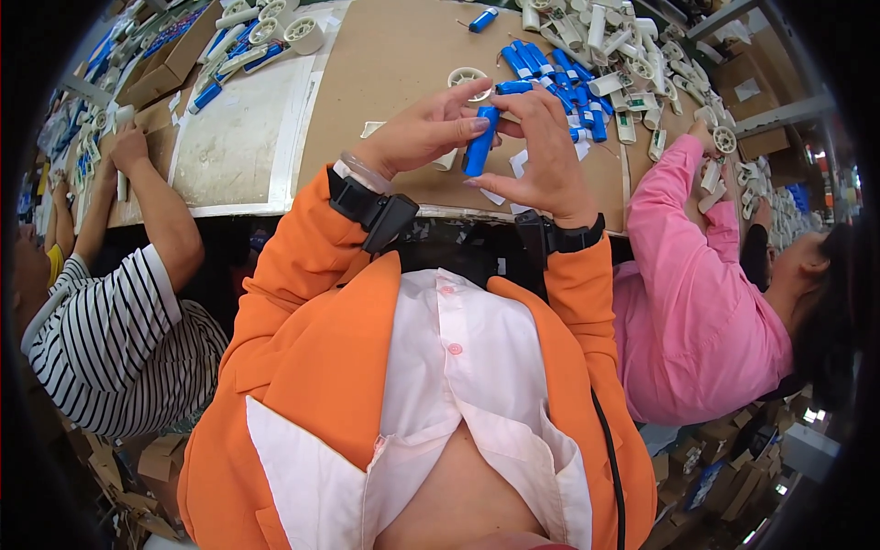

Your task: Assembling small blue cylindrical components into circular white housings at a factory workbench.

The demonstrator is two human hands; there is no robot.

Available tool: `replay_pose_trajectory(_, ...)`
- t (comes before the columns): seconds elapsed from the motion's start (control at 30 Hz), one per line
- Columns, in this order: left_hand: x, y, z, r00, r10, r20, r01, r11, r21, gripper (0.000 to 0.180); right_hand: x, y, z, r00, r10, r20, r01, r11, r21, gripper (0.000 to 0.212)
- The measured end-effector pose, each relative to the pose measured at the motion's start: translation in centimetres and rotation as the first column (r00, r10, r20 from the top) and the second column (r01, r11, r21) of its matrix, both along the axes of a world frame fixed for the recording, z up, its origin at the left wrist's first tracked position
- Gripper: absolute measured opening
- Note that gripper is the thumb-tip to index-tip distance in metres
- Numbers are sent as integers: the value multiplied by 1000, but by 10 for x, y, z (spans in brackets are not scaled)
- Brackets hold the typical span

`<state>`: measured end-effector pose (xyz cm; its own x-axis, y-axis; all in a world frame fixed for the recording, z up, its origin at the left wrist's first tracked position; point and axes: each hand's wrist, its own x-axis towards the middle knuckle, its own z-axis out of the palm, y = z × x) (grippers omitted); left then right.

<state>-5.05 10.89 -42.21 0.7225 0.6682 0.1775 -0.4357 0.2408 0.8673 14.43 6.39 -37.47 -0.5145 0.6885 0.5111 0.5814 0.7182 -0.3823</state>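
At the upper middle of the frame, above the cardboard-covered desk [385, 55], the left hand [417, 136] and right hand [541, 156] both pinch a blue cylinder [480, 142], apparently mid-assembly, needing steady alignment before more pressing.
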Motion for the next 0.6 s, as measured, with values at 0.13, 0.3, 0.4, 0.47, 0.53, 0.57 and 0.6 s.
replay_pose_trajectory(0.13,-6,4,2,998,-55,0,55,995,-85,76,-2,-1,-2,998,-62,20,60,993,105,73)
replay_pose_trajectory(0.3,-8,10,7,991,-11,-134,17,999,40,63,3,-2,-5,992,-110,-67,116,990,84,69)
replay_pose_trajectory(0.4,-23,36,15,860,408,-306,-214,833,511,67,22,3,-20,977,-139,-164,131,990,-59,69)
replay_pose_trajectory(0.47,-23,48,12,806,498,-321,-180,722,668,69,35,7,-35,939,-185,-291,110,961,-255,67)
replay_pose_trajectory(0.53,-24,57,5,683,668,-294,-51,446,894,73,31,6,-39,946,-150,-288,55,948,-313,66)
replay_pose_trajectory(0.57,-22,59,0,680,673,-292,-56,445,894,73,27,6,-39,952,-113,-286,1,931,-366,66)
replay_pose_trajectory(0.6,-17,61,-8,642,706,-300,49,353,934,74,24,6,-40,955,-77,-285,-51,907,-418,65)
